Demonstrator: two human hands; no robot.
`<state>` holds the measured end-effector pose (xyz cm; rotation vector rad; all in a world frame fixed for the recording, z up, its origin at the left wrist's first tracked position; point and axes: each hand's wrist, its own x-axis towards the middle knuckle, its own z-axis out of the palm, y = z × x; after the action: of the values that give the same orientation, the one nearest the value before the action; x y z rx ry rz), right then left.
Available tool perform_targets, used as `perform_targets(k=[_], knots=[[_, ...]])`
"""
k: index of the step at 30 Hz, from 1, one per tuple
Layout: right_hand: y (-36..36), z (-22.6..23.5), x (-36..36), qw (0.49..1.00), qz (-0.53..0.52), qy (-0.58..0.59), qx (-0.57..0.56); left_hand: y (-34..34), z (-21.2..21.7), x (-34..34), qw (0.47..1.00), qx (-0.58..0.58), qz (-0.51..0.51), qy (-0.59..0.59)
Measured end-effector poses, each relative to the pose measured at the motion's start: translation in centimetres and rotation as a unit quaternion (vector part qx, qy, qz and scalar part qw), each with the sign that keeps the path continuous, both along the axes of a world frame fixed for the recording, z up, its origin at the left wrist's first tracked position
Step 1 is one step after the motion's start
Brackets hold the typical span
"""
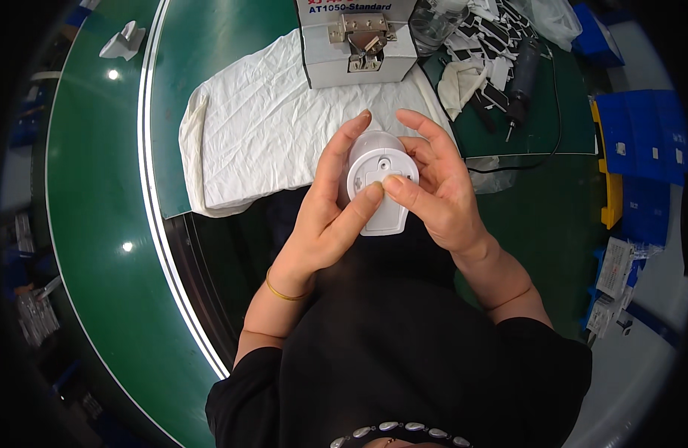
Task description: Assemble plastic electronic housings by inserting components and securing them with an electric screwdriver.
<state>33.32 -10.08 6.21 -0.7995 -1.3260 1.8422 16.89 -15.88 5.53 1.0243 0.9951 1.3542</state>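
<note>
A white plastic housing (386, 221) sits between my two hands, in front of my body. Its facing side has a round rim with a small screw hole near the top, and it tapers to a flat lower end. My left hand (327, 213) holds it from the left, thumb tip pressing on the middle of the face and forefinger reaching up along its side. From the right, my right hand (442, 196) grips it, its thumb beside the left one and its fingers partly raised and curled. The back of the housing is hidden.
A white cloth (265, 123) covers the table ahead. On it stands a boxy machine (321, 63) with a metal fixture. To its right lie a dark electric screwdriver (525, 78) with a cable and a pile of black and white pieces (482, 41). Blue bins (643, 134) line the right side; a green conveyor (97, 216) runs along the left.
</note>
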Motion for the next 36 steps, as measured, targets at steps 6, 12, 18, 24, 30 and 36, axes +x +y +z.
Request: perform_targets(k=[6, 12, 18, 24, 30, 36], knots=[[1.3, -0.2, 0.9, 0.997, -0.017, 0.014, -0.08, 0.5, -1.3, 0.3, 0.966, 0.177, -0.03, 0.186], [9.6, -0.3, 6.7, 0.955, -0.208, -0.137, 0.158, 1.4, -2.3, -0.4, 0.93, 0.178, 0.061, 0.316], [22.1, -3.4, 15.9, 0.673, -0.369, -0.605, 0.214, 2.0, -3.4, -0.8, 0.916, 0.16, 0.073, 0.359], [24.1, -5.2, 17.8, 0.87, -0.296, -0.394, 0.014, 2.0, -5.8, -0.1, 0.868, 0.204, 0.09, 0.443], [21.5, -1.2, 16.9, 0.964, -0.013, 0.259, -0.052, 2.2, -5.5, -0.4, 0.875, 0.216, 0.088, 0.425], [17.1, 7.1, 6.1, 0.944, -0.07, 0.27, 0.177, 2.2, -5.2, -0.7, 0.862, 0.214, 0.103, 0.448]])
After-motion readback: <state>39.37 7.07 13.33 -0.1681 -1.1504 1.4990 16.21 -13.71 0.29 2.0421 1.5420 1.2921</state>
